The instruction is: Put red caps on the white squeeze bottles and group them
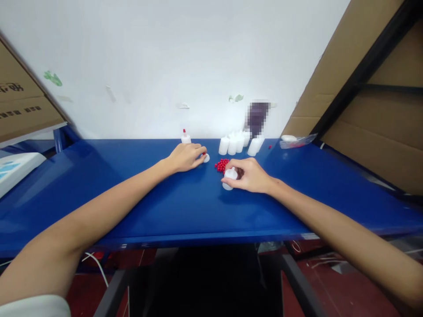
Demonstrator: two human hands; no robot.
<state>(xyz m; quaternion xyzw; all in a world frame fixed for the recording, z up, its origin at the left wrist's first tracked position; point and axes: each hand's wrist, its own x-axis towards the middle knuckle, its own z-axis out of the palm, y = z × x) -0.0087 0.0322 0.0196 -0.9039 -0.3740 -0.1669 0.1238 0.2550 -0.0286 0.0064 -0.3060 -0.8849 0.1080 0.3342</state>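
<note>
Small white bottle, resting on blue tabletop, white red-tipped cap near, to its left

The blue table carries a group of white bottles near the wall, a red-tipped bottle left of them and a clear bag on the right. Nearer lie red beads, a small white piece and a single white bottle.

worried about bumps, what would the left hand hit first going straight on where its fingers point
The small white and red piece at the fingertips of the left hand; past it probably the pile of red beads, though depth is unclear.
</note>
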